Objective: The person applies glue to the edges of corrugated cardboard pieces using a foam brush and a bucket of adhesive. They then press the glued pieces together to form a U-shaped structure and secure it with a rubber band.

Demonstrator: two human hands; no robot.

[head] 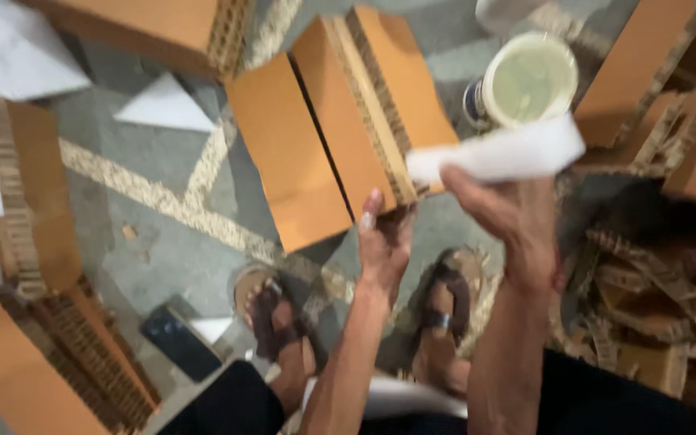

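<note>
Nearest the camera, at six o'clock, the person's two sandalled feet stand on the grey floor, and both forearms rise from there toward the middle of the view. The left hand is closed along the lower edge of an orange honeycomb cardboard block, fingers behind it and thumb in front, so the block is held up off the floor with its broad faces and ribbed core turned to the camera. The right hand, just toward three o'clock of the left, pinches a white strip between thumb and fingers; the strip lies level against the block's right end, touching or nearly touching it, though blur hides the exact contact. That pairing reads as the block being steadied by one hand so the other can lay the strip on its edge. At two o'clock, just beyond the strip, stands an open tub of pale liquid, probably glue, kept within easy reach. Loose cardboard offcuts pile up at four o'clock, crowding the right arm's side. More orange blocks lie at nine o'clock, and a white paper triangle at eleven.
</note>
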